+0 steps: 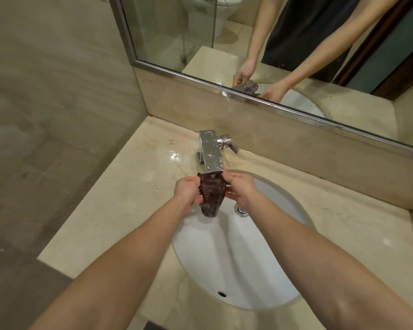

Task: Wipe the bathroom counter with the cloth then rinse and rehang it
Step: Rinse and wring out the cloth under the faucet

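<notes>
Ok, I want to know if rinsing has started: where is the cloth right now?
In the head view the cloth hangs just under the faucet spout, over the sink, stretched between the left hand and right hand.

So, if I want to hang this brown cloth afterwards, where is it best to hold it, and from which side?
Probably by the top edge of the cloth, where the left hand and right hand pinch it now, one from each side under the faucet. The cloth hangs down limp and wet over the sink, so holding the upper corners keeps it spread.
</notes>
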